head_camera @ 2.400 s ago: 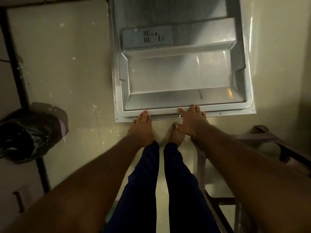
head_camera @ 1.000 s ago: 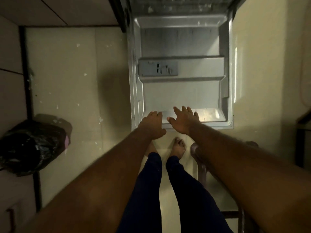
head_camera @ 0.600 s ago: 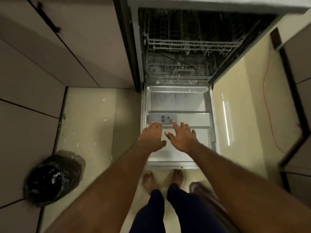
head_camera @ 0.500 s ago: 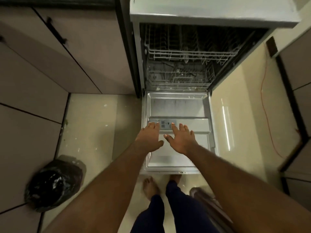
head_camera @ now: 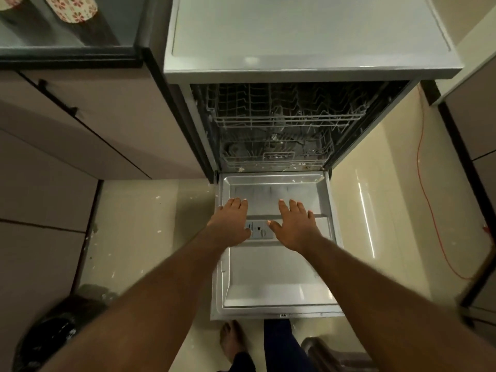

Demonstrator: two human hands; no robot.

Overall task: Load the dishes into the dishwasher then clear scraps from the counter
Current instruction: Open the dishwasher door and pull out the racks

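Two hands are stretched out over the dishwasher door (head_camera: 276,277), which lies folded down flat with its inner face up.

Left hand (head_camera: 230,224): fingers straight and close together, holding nothing, above the door's left half. Fingertips reach past the detergent dispenser (head_camera: 259,232) toward the hinge.

Right hand (head_camera: 295,226): fingers straight and slightly spread, thumb out, holding nothing, above the door's right half. The thumb tip is over the dispenser.

Contact with the door: cannot tell for either hand.

Dishwasher (head_camera: 308,65) body stands at the door's hinged far edge. Upper rack (head_camera: 281,116) and lower rack (head_camera: 273,154) both sit pushed in behind that hinge. Small pale bits (head_camera: 302,181) lie on the door near the hinge.

Left of the door: cabinet fronts (head_camera: 67,146) and, well apart from its near corner, a bin with a black bag (head_camera: 53,334).

Right of the door: an orange cable (head_camera: 426,205) on the floor.

At the door's near edge: a bare foot (head_camera: 232,342) and a brown seat (head_camera: 330,353), partly in view.
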